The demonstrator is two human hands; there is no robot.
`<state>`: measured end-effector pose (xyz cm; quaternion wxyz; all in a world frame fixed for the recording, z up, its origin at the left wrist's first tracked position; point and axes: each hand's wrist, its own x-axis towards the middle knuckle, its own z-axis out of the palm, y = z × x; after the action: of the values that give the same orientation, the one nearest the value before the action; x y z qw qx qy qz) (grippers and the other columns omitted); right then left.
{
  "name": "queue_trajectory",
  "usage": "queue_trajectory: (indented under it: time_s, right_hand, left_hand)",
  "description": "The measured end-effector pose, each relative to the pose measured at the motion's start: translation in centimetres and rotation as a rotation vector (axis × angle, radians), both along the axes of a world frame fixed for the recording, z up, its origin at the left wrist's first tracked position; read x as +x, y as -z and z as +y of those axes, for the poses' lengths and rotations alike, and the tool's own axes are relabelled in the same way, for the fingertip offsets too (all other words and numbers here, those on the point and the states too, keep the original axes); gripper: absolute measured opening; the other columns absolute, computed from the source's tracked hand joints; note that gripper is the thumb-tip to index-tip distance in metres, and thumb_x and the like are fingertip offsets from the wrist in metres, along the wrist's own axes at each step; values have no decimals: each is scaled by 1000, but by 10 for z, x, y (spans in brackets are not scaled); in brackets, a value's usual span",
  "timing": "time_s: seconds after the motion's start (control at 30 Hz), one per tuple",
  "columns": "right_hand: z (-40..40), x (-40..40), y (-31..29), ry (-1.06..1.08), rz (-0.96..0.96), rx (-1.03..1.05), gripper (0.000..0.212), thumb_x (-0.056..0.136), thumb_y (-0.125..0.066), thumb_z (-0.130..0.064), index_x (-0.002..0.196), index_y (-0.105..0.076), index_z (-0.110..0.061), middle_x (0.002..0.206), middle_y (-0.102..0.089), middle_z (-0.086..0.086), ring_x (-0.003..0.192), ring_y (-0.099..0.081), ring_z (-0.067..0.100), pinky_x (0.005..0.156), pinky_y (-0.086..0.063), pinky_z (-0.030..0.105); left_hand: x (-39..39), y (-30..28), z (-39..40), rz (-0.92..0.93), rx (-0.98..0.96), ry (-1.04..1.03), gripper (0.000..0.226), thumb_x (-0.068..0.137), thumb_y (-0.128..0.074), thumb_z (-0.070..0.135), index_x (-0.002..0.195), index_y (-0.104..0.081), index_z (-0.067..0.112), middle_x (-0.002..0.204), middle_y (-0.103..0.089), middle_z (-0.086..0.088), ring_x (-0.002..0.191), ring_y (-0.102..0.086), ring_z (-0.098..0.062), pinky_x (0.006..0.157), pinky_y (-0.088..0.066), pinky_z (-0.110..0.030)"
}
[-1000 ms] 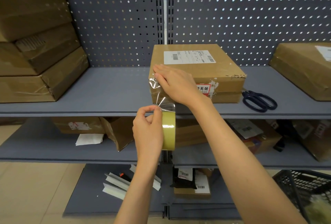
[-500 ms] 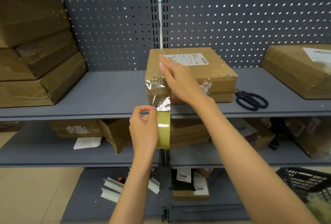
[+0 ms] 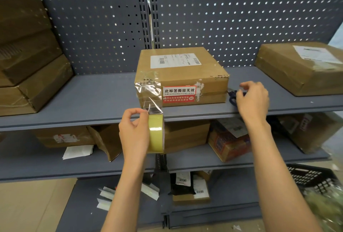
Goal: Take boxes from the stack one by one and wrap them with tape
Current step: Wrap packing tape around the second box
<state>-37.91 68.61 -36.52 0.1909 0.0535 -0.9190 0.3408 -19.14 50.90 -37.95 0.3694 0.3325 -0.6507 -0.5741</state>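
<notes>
A flat cardboard box (image 3: 185,75) with a white label and a red sticker lies on the grey top shelf (image 3: 83,98). Clear tape (image 3: 150,94) is stuck over its front left corner and runs down to a yellowish tape roll (image 3: 156,133). My left hand (image 3: 133,133) grips that roll just below the shelf edge. To the right of the box, my right hand (image 3: 253,100) hovers with loosely curled fingers over dark scissors (image 3: 232,96), mostly hiding them; a grip on them does not show.
A stack of brown boxes (image 3: 27,61) fills the shelf's left end, and another box (image 3: 300,66) lies at the right. Lower shelves hold more parcels and papers. A black crate (image 3: 311,178) stands at the lower right.
My right hand left the taped corner of the box and swung right to the scissors. The left hand and tape roll stayed almost in place.
</notes>
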Motion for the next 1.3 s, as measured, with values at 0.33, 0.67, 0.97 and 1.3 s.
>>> queue_trajectory:
  time_s: [0.33, 0.67, 0.97, 1.3]
  right_hand:
    - [11, -7, 9, -71, -96, 162, 34, 90, -64, -23, 110, -62, 5, 114, -55, 25, 106, -51, 41, 81, -42, 42]
    - [13, -13, 6, -60, -199, 258, 32, 94, -57, -22, 105, -59, 8, 115, -51, 28, 109, -45, 42, 86, -40, 43]
    - [18, 2, -12, -219, 83, -218, 32, 97, -52, -27, 117, -50, -2, 114, -57, 13, 100, -51, 22, 76, -34, 24]
    - [-14, 44, -17, -682, 90, -170, 49, 69, -83, -40, 96, -51, -15, 89, -57, -11, 80, -54, -2, 64, -41, 9]
  left_hand:
    - [0, -1, 2, 0, 13, -5, 8, 95, -55, 22, 98, -62, 19, 36, -42, 17, 39, -40, 3, 47, -32, -16]
    - [1, -5, 5, -9, 15, -27, 7, 95, -55, 22, 94, -62, 22, 52, -41, 8, 44, -37, -2, 51, -32, -20]
    - [1, -5, 7, 20, 42, -27, 7, 96, -55, 19, 103, -55, 18, 35, -43, 19, 36, -41, 6, 37, -28, -5]
    - [-1, -1, 4, 0, -9, -48, 9, 95, -54, 18, 91, -57, 25, 35, -39, 16, 37, -37, 0, 38, -26, -9]
